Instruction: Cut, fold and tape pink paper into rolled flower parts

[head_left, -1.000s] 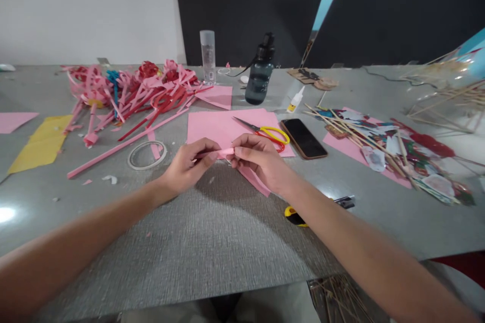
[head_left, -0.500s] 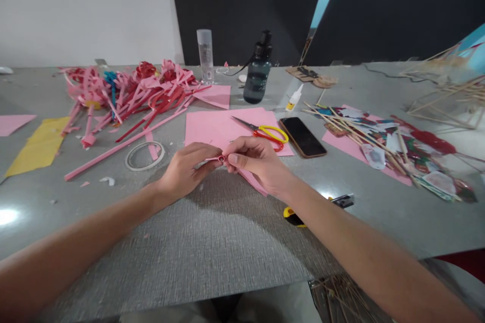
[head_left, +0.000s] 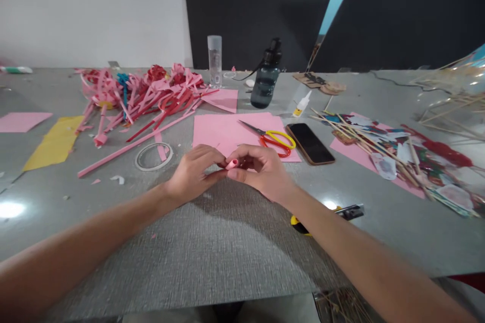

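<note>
Pink paper roll [head_left: 232, 163] pinched between hands, left hand [head_left: 193, 174], right hand [head_left: 261, 171]

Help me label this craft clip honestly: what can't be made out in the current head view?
- Pink paper roll: only its tip shows; the fingers of the left hand and right hand hide the rest.
- Yellow-and-black tool: mostly behind the right forearm.
- Glue bottle: label too small to read.
- Sticks under the table: cut off by the bottom edge.
</note>
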`<state>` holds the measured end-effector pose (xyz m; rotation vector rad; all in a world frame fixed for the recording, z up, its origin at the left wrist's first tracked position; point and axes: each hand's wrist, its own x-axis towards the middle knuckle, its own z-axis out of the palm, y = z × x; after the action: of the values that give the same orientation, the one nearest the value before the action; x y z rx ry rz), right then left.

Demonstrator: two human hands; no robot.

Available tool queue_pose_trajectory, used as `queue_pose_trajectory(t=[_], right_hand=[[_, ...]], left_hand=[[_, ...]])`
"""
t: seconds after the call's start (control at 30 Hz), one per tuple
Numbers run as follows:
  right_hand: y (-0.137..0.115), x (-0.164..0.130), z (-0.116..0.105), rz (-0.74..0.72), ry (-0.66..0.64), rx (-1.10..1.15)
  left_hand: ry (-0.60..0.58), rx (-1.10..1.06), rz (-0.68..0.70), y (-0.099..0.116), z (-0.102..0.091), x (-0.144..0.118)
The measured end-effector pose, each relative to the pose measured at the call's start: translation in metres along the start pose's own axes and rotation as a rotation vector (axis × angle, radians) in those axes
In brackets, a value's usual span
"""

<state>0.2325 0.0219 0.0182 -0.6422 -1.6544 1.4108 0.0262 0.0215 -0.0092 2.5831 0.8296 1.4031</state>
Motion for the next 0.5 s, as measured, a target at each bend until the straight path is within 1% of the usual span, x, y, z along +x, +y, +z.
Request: queue_pose_trajectory(t=[0.1, 0.17, 0.33, 0.5], right_hand=[[-0.0034, -0.0003, 0.0023, -0.017, 0.046, -0.149], [-0.0044, -0.0004, 0.0025, -0.019, 0.058, -0.180], [-0.0032, 0.0004, 0.0001, -0.019, 0.093, -0.134], [-0.0005, 0.0027, -0.0011, -0.021, 0.131, -0.099]], left_hand=[[-0.031, 0.009, -0.018, 0.0007, 0.0001, 0.0001], [-0.071, 0.003, -0.044, 0.0017, -0.0003, 0.0007], [-0.209, -0.028, -0.089, 0.0051, -0.0027, 0.0027], [-0.222, -0.031, -0.097, 0.0039, -0.0016, 0.0032]])
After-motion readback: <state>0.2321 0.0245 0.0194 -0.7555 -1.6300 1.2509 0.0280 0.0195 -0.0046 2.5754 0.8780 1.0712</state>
